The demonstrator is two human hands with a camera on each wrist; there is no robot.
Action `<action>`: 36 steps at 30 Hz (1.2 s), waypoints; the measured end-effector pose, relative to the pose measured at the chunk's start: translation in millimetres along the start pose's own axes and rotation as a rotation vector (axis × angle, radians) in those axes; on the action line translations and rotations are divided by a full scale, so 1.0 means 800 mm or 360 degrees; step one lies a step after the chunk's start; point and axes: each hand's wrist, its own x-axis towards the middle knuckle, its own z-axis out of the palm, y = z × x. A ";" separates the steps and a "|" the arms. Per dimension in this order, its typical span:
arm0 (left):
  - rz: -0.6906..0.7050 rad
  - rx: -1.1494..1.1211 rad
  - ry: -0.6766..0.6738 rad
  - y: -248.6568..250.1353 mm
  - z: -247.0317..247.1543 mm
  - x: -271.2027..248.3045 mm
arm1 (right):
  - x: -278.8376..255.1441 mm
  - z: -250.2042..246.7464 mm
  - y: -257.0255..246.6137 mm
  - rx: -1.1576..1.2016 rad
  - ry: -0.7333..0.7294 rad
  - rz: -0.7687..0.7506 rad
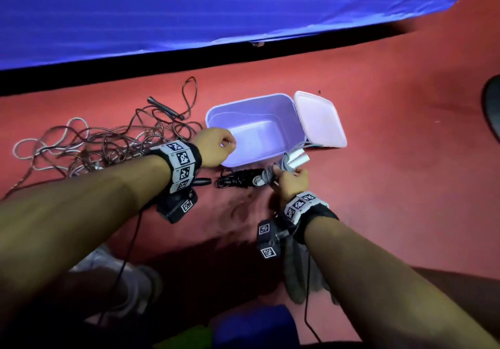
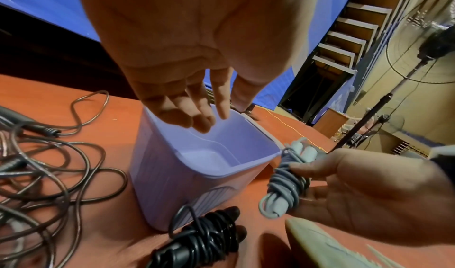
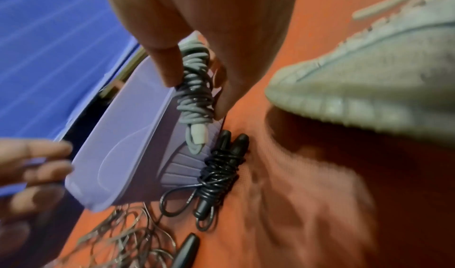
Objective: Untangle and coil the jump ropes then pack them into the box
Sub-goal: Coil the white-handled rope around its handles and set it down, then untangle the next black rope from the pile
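The grey coiled rope (image 2: 286, 182) is pinched between thumb and fingers of the right hand (image 1: 293, 182), just beside the near right corner of the open box (image 1: 251, 121). It looks light and springy — best held across its wraps. The left hand (image 1: 216, 147) hovers over the near rim, fingers relaxed, holding nothing.

Light: dim indoor, with a strong purple-blue cast on the backdrop (image 1: 189, 10).
Shadows: a dark patch covers the red floor (image 1: 392, 105) near the bottom of the head view.
Blur: the shoe (image 3: 369, 81) and the left hand (image 3: 32, 167) are smeared in the right wrist view, possibly by motion.
Distortion: wide-angle bending at the edges.
Noise: grainy dark areas.
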 end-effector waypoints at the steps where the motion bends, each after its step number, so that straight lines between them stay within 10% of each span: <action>1: 0.0026 0.0018 0.0006 -0.004 0.003 0.002 | 0.005 -0.003 0.003 -0.0064 0.0041 0.0025; 9: 0.0167 0.0234 -0.0103 -0.045 0.015 0.002 | 0.005 0.018 0.006 -0.1418 -0.0388 -0.0101; 17: 0.0108 0.0385 -0.0235 -0.084 0.024 -0.004 | 0.031 0.048 0.012 -0.1252 -0.0367 -0.0057; 23: 0.0083 0.0430 -0.0359 -0.089 0.034 -0.001 | 0.044 0.053 0.019 -0.0250 -0.0218 0.0429; 36: -0.0060 0.0401 -0.0319 -0.122 0.023 -0.016 | -0.010 0.061 0.011 -0.1021 -0.0339 -0.0025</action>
